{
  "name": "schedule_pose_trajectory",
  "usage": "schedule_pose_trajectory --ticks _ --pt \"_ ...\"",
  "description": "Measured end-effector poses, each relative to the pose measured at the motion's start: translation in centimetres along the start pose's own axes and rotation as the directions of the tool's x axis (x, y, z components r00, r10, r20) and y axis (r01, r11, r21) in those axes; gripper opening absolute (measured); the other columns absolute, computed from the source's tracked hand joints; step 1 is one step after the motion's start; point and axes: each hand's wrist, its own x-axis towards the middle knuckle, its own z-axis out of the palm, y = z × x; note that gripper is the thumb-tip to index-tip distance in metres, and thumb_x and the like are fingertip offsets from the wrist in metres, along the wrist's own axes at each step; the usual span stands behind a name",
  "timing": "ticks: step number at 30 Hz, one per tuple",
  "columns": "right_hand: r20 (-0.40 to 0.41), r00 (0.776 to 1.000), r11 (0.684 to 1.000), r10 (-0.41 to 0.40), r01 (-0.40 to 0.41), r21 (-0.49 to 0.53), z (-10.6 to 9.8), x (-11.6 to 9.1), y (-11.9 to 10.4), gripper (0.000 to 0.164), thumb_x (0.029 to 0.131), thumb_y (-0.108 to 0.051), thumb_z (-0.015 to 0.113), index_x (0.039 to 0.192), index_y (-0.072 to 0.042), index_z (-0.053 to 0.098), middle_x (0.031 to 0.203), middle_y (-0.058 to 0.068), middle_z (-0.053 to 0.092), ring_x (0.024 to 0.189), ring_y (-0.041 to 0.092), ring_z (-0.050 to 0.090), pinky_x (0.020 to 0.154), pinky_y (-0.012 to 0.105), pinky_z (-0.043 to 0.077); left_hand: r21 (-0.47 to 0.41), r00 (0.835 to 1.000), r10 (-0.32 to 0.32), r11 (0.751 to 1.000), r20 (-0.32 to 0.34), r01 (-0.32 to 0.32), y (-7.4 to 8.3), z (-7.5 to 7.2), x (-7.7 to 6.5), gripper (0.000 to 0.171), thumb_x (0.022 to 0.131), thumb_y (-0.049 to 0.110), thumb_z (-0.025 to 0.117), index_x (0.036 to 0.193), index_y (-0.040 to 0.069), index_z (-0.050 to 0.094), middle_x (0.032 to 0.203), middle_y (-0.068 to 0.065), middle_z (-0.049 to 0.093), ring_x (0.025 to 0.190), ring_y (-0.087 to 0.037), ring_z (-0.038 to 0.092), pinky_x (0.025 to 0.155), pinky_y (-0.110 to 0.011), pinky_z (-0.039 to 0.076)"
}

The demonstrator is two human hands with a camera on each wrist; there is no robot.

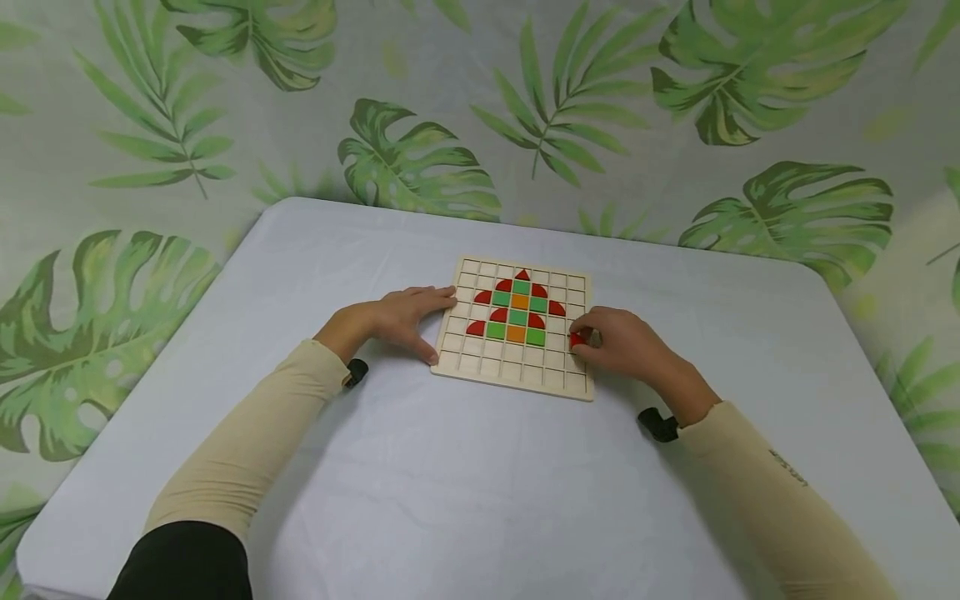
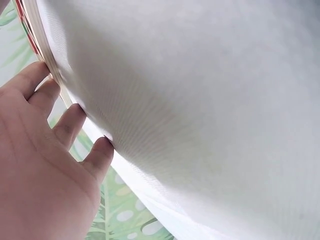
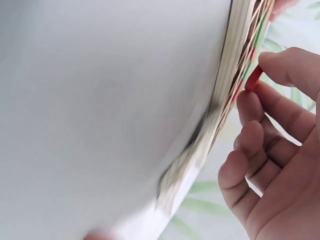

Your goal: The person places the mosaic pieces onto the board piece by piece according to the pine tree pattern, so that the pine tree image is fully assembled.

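A square wooden grid board (image 1: 465,363) lies on the white table, bearing red, green and orange tiles laid out in a tree-like shape. Thumb and fingers of my right hand (image 1: 624,340) pinch a small red tile (image 3: 254,78) over the board's right side; in the head view the fingers partly cover it. My left hand (image 1: 407,318) rests at the board's left edge with fingers spread, thumb near the front left corner. Its fingertips touch the board's rim in the left wrist view, where the hand (image 2: 45,150) holds no tile.
A white cloth covers the table (image 1: 450,483). Behind it hangs a leaf-patterned backdrop (image 1: 420,50). A black wrist device (image 1: 658,425) sits on the right wrist and another (image 1: 356,372) on the left. In the right wrist view, a blurred reddish spot (image 3: 100,235) shows at the bottom.
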Motion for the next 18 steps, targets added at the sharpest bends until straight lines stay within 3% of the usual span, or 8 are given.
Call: schedule_pose_trajectory --ticks 5,9,14,18 --pt "0.067 0.997 0.999 0.032 -0.034 0.025 0.5 1.3 -1.1 0.028 0.089 -0.023 0.071 0.11 -0.005 0.072 0.099 0.006 0.071 0.089 0.02 0.06 0.082 0.038 0.052 -0.002 1.0 0.008 1.0 0.0 -0.008 -0.1 0.1 0.0 0.1 0.079 0.046 0.08 0.159 0.018 0.026 0.17 0.0 0.009 0.157 -0.034 0.009 0.124 -0.058 0.014" --pt "0.094 0.995 0.995 0.046 -0.054 0.082 0.4 1.1 -1.0 0.032 0.089 -0.025 0.071 0.115 -0.006 0.069 0.1 0.007 0.068 0.088 0.021 0.058 0.077 0.035 0.05 0.004 1.0 0.02 1.0 0.001 -0.02 -0.1 0.3 0.1 0.099 0.079 0.046 0.079 0.159 0.019 0.026 0.17 0.0 0.009 0.156 -0.034 0.01 0.124 -0.057 0.015" --pt "0.048 0.999 0.987 -0.023 0.014 0.163 0.2 0.5 0.2 0.027 0.091 -0.015 0.069 0.118 -0.009 0.07 0.099 0.006 0.066 0.082 0.018 0.055 0.071 0.03 0.047 0.018 1.0 0.014 1.0 -0.002 -0.014 0.0 0.0 0.1 0.099 0.079 0.046 0.079 0.159 0.019 0.026 0.17 0.001 0.01 0.156 -0.034 0.011 0.124 -0.058 0.016" --pt "0.062 0.996 0.983 -0.069 0.057 0.177 0.2 0.7 0.7 0.024 0.091 -0.013 0.07 0.114 -0.011 0.074 0.098 0.006 0.066 0.08 0.017 0.052 0.07 0.029 0.045 0.011 1.0 0.01 1.0 0.0 -0.01 0.1 -0.1 0.0 0.099 0.079 0.045 0.079 0.158 0.018 0.027 0.17 0.0 0.01 0.156 -0.034 0.011 0.124 -0.058 0.016"
